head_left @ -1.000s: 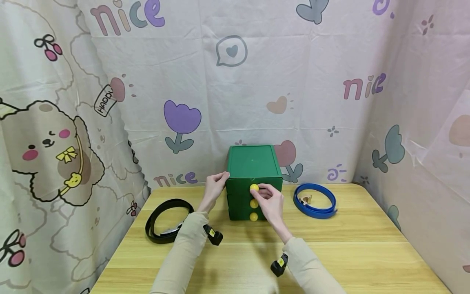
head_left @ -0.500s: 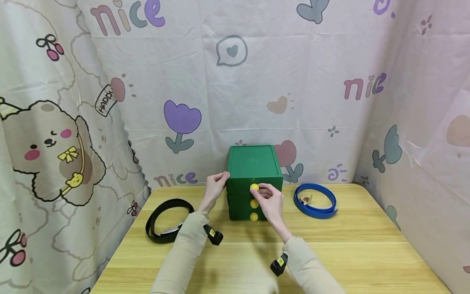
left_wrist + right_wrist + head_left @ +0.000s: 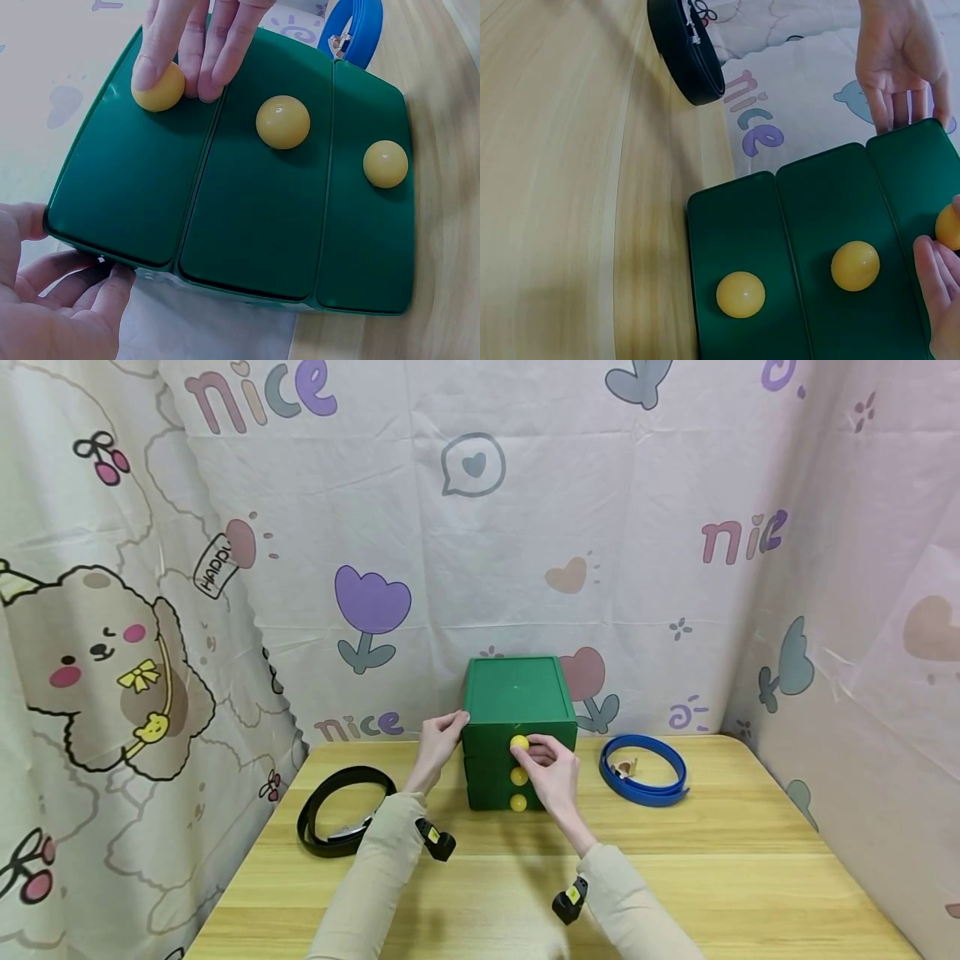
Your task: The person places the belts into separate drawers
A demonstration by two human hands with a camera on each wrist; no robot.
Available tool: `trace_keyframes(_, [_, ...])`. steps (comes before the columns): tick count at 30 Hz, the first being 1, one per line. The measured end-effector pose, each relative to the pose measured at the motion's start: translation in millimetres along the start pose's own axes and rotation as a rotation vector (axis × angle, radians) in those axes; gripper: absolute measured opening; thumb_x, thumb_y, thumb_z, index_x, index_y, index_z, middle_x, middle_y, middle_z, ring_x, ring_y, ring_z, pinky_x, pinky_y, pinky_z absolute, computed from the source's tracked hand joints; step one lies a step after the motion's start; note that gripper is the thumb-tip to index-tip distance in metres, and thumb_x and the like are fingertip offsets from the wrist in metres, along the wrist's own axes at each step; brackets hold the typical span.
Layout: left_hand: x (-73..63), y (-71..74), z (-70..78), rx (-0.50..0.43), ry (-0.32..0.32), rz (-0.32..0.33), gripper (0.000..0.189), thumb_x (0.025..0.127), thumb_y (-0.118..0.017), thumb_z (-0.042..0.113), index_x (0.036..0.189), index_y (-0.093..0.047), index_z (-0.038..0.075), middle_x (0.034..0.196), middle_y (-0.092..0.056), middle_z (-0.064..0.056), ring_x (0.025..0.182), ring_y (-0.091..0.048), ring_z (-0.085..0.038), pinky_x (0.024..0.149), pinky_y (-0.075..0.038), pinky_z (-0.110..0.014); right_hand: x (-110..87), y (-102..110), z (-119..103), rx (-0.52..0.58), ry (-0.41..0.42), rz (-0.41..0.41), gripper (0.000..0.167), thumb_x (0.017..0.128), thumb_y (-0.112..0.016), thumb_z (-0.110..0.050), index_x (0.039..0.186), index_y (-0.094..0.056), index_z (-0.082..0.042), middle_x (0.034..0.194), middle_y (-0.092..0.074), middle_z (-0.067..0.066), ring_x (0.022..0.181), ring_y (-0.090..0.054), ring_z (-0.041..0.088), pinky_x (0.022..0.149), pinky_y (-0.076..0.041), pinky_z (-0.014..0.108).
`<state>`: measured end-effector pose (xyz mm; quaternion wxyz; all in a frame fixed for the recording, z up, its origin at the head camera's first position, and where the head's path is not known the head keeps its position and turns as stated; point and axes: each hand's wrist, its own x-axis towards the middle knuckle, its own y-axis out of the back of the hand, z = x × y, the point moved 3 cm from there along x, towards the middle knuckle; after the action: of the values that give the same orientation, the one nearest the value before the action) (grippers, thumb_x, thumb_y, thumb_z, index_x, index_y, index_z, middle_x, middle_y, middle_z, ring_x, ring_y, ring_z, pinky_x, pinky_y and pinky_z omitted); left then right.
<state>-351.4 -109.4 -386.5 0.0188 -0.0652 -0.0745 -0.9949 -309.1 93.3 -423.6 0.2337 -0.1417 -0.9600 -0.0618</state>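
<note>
A green box of drawers [image 3: 520,689] stands on the table, with three round yellow knobs down its front. My right hand [image 3: 555,770] pinches the top yellow knob [image 3: 519,743] between thumb and fingers. Below it are the middle knob [image 3: 519,776] and the bottom knob [image 3: 518,803], both untouched. My left hand [image 3: 437,745] rests against the box's upper left corner. In the left wrist view the left thumb [image 3: 28,219] lies at the corner and the other fingers touch the side. All the drawer fronts look flush in both wrist views.
A coiled black belt [image 3: 308,814] with a metal buckle lies on the wooden table [image 3: 480,893] at the left, beside my left forearm. On the right lies a coiled blue belt [image 3: 678,767]. A printed cloth [image 3: 480,552] hangs behind the box and along both sides.
</note>
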Motion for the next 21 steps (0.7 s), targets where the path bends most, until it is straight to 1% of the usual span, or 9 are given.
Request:
trace_keyframes(3, [-0.5, 0.2, -0.2, 0.003, -0.007, -0.003, 0.043, 0.102, -0.058, 0.024, 0.137, -0.060, -0.001, 0.151, -0.051, -0.019, 0.141, -0.049, -0.033, 0.113, -0.045, -0.046, 0.1, -0.1, 0.1, -0.006, -0.001, -0.006, 0.025, 0.082, -0.085, -0.021, 0.099, -0.076, -0.005, 0.084, -0.077, 0.017, 0.069, -0.069, 0.003, 0.065, -0.056, 0.014])
trace_keyframes(9, [-0.7, 0.6, -1.3, 0.003, 0.004, -0.002, 0.043, 0.102, -0.059, 0.026, 0.137, -0.060, -0.001, 0.150, -0.053, -0.017, 0.141, -0.048, -0.033, 0.113, -0.045, -0.046, -1.3, 0.1, 1.0, -0.023, -0.006, -0.028, 0.025, 0.083, -0.084, -0.020, 0.102, -0.075, -0.005, 0.087, -0.077, 0.015, 0.072, -0.070, 0.005, 0.067, -0.056, 0.013])
trace_keyframes(16, [-1.7, 1.0, 1.0, 0.004, 0.002, -0.005, 0.044, 0.102, -0.058, 0.026, 0.138, -0.060, 0.000, 0.151, -0.052, -0.017, 0.142, -0.048, -0.032, 0.114, -0.045, -0.047, -4.3, 0.8, 1.1, -0.006, 0.030, -0.046, 0.026, 0.084, -0.082, -0.013, 0.106, -0.073, -0.002, 0.090, -0.077, 0.017, 0.074, -0.071, 0.005, 0.069, -0.057, 0.013])
trace_keyframes(17, [-2.0, 1.0, 1.4, 0.005, 0.001, -0.006, 0.044, 0.102, -0.058, 0.026, 0.138, -0.060, 0.000, 0.151, -0.052, -0.017, 0.142, -0.048, -0.033, 0.113, -0.045, -0.047, -4.9, 1.0, 1.3, -0.001, 0.031, -0.048, 0.027, 0.084, -0.082, -0.012, 0.106, -0.073, -0.002, 0.090, -0.077, 0.018, 0.074, -0.071, 0.007, 0.069, -0.057, 0.013])
trace_keyframes(18, [-2.0, 0.9, 1.6, 0.005, 0.001, -0.006, 0.044, 0.102, -0.058, 0.026, 0.138, -0.059, 0.000, 0.151, -0.051, -0.017, 0.142, -0.048, -0.033, 0.113, -0.045, -0.047, -5.8, 1.0, 1.4, 0.004, 0.025, -0.050, 0.027, 0.084, -0.082, -0.011, 0.107, -0.072, -0.001, 0.091, -0.077, 0.019, 0.076, -0.073, 0.010, 0.070, -0.057, 0.013])
trace_keyframes(21, [-1.6, 0.7, 1.7, 0.010, -0.003, -0.006, 0.043, 0.102, -0.058, 0.026, 0.137, -0.060, 0.000, 0.151, -0.051, -0.018, 0.141, -0.048, -0.033, 0.113, -0.045, -0.047, -10.5, 3.0, -11.3, -0.008, -0.004, -0.063, 0.028, 0.084, -0.080, -0.005, 0.109, -0.071, 0.005, 0.093, -0.076, 0.024, 0.080, -0.074, 0.025, 0.071, -0.057, 0.013])
